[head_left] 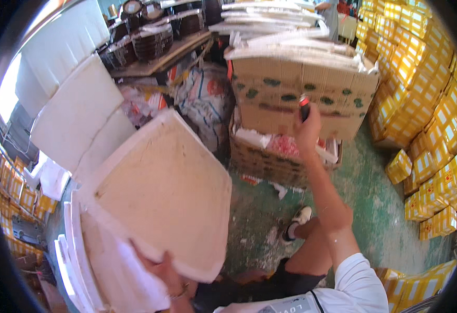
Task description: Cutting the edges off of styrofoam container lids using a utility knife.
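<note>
A large off-white foam board (165,193) stands tilted at the left front. My left hand (163,268) grips its lower edge, the fingers partly blurred. More white boards (113,261) stand behind and beside this hand. My right hand (307,130) is raised in front of a cardboard box, closed around a black tool handle with a red end (304,108). I cannot make out a blade or tip on it.
Ahead, an upright printed cardboard panel (275,78) backs an open carton (270,167) with pink and white scraps inside. White sheets (275,21) are piled behind. Yellow-taped boxes (411,68) tower on the right. Sacks (202,99) and dark round containers (152,41) stand at the far left.
</note>
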`<state>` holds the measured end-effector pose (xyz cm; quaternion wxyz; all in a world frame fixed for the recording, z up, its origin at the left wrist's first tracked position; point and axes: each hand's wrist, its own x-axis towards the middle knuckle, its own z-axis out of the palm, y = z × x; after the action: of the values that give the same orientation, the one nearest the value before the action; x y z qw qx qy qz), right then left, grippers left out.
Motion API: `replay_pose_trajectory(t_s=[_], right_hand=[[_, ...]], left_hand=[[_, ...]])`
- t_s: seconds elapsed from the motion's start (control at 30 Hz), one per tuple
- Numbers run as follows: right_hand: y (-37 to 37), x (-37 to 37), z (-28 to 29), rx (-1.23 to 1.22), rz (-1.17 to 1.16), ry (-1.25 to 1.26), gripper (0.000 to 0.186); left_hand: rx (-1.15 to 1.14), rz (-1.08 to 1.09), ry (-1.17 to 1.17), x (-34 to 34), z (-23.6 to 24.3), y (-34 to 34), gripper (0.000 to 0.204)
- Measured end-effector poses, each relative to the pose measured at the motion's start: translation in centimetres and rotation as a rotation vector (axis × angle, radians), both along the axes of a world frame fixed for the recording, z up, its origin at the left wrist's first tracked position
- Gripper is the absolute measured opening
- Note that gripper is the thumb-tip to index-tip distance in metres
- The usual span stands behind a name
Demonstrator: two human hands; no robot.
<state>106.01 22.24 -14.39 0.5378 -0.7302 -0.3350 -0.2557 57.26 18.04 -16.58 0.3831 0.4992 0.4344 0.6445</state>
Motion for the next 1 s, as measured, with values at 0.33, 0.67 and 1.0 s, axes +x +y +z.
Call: replay_pose_trajectory(t_s=[0.33,0.67,1.0], right_hand=[[-6.7,-15.6,-29.4,-0.817,0.658,1.267,0.025],[-10.7,-19.5,-38.3,-0.720,0.578,1.269,0.027],[-12.3,-19.6,-33.9,-0.915,0.720,1.742,0.028]], left_hand=[[-0.077,-0.565,0.315,6.0,-8.1,-7.9,0.093],[-1.220,-0.873,-0.449,8.3,-12.1,-0.1,0.069],[-0.551,-0.745,1.208,11.5,-6.7,2.7,0.100]])
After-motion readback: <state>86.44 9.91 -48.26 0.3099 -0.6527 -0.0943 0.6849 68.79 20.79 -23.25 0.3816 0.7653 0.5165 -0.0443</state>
